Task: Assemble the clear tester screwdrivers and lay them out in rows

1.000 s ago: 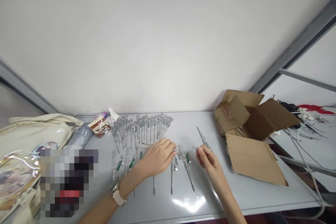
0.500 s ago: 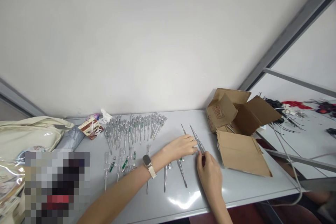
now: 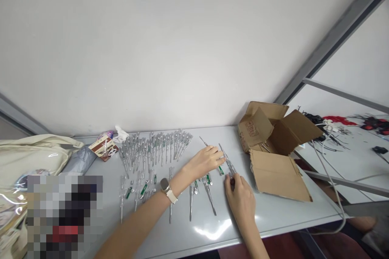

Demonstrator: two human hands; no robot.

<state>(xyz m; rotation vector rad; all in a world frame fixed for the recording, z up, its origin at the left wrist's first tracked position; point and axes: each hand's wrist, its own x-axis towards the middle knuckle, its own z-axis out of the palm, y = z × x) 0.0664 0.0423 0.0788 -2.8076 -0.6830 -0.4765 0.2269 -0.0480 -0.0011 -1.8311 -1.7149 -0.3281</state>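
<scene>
A white wall (image 3: 182,48) rises behind the grey desk (image 3: 267,218), where I see rows of clear tester screwdrivers (image 3: 154,149). The right hand (image 3: 240,204) grips one tester (image 3: 227,162) in a tight pinch; the left hand (image 3: 205,162) curls beside it over another tester (image 3: 203,141), its hold unclear.

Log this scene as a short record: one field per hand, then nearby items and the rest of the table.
Left hand: resting over a clear tester screwdriver, grip unclear
Right hand: holding a second tester screwdriver, tip pointing away
Nearby: rows of tester screwdrivers on a grey table
Rest: open cardboard box, cream tote bag
</scene>
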